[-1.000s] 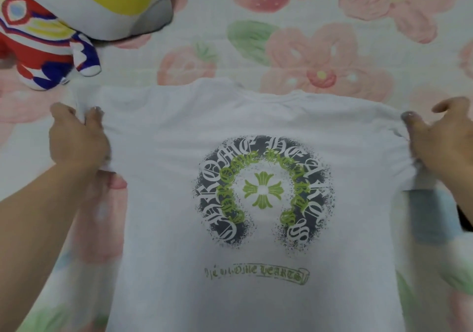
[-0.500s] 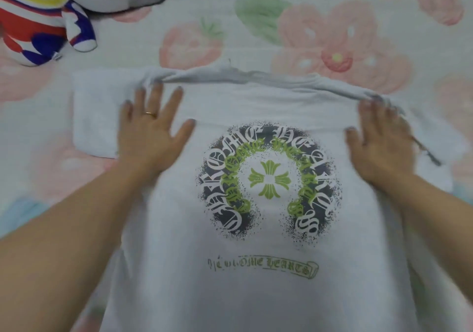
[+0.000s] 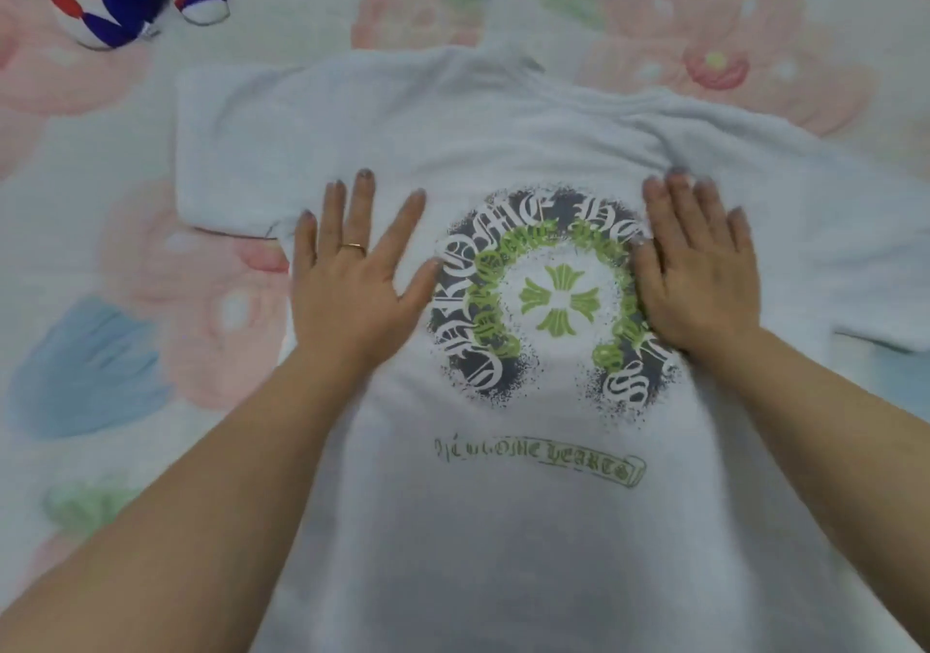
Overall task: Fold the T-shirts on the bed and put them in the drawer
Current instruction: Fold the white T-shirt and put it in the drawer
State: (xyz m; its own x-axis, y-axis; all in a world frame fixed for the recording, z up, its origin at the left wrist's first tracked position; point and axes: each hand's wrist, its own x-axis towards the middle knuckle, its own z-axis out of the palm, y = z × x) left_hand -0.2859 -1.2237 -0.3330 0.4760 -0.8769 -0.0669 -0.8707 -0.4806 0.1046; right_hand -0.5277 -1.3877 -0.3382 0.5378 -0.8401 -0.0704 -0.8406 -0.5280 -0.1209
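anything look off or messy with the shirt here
Slightly. The white printed T-shirt lies spread on the floral bed sheet, but its fabric is creased just beyond the right hand, near the shoulder, and the neckline humps up. The left hand also presses flat on it. No tear shows.

Shirt: white cloth, matt, soft, a few shallow wrinkles near the top. Print on it: flat matt ink, speckled at the edges, green and dark grey. Sheet: matt cloth, smooth, pastel floral pattern. Plush toy: soft fabric, matt, red/blue/white. Ring: thin yellow metal, slight shine.
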